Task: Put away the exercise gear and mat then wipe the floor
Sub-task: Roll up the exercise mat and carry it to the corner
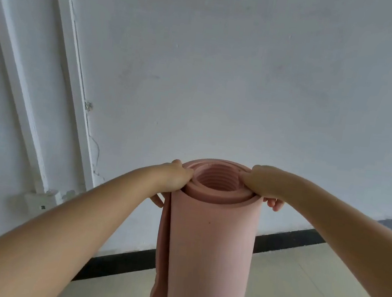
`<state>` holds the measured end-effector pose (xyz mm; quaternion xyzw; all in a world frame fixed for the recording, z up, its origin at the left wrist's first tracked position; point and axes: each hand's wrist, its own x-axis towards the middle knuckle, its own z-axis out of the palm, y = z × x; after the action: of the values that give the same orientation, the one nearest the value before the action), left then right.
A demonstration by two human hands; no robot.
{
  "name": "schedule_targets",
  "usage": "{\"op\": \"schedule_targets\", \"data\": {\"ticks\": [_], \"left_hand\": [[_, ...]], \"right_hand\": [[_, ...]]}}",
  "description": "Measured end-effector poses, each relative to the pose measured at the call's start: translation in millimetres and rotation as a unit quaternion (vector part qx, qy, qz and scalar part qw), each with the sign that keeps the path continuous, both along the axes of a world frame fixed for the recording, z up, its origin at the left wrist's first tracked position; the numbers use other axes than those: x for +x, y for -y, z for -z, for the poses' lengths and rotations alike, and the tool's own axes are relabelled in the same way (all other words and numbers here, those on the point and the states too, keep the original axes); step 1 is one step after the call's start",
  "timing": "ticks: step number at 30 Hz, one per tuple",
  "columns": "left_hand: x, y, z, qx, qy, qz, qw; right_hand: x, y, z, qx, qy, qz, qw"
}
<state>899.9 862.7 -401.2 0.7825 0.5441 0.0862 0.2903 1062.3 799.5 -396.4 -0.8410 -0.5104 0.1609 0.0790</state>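
I see a pink yoga mat (210, 247) rolled into a thick tube and standing upright in the lower centre of the frame, its lower end cut off by the bottom edge. The material looks like soft foam, matte and smooth on the outside, with one small dark speck on the front face. Its top end shows the spiral of layers around a hollow round core, and the inner wall of that core is ribbed in fine rings. The outer flap lies loose down the left side of the roll, leaving a narrow vertical gap.

My left hand (174, 177) holds the top rim on the left, thumb pressed over the edge and fingers curled down behind the outer layer. My right hand (263, 183) holds the rim on the right the same way, with fingertips showing just below the rim at the far side. So each grip is closed narrowly on the mat's upper edge.

Behind it, a pale painted wall (246, 81) fills most of the frame, a little scuffed. White door trim (25, 94) runs diagonally down the upper left. A black baseboard (289, 239) crosses the lower part of the frame, and below it is a beige tiled floor (308, 290) with a faint seam.
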Motion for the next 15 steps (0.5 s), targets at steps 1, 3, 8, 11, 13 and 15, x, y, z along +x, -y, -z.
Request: {"op": "schedule_targets", "data": {"ticks": [1,3,8,11,13,15], "left_hand": [[1.4,1.2,1.4,0.001,-0.005,0.002,1.0],[6.2,1.5,3.0,0.007,-0.021,0.009,1.0],[21.6,-1.0,-1.5,-0.007,-0.08,-0.005,0.997],[27.7,-0.6,-7.1,-0.024,-0.124,-0.003,0.992],[29.2,1.1,-12.2,-0.042,-0.149,0.007,0.988],[30.5,7.7,-15.7,-0.065,-0.166,0.01,0.984]], "right_hand": [[2.4,-1.1,1.8,0.01,-0.006,0.004,1.0],[4.7,-4.0,4.1,0.019,-0.013,0.006,1.0],[5.9,-7.9,5.0,0.016,-0.008,0.01,1.0],[2.9,-3.8,2.8,0.002,-0.014,0.042,0.999],[1.7,0.0,1.1,-0.018,-0.015,0.051,0.998],[2.1,5.4,0.4,-0.037,-0.027,0.054,0.997]]}}
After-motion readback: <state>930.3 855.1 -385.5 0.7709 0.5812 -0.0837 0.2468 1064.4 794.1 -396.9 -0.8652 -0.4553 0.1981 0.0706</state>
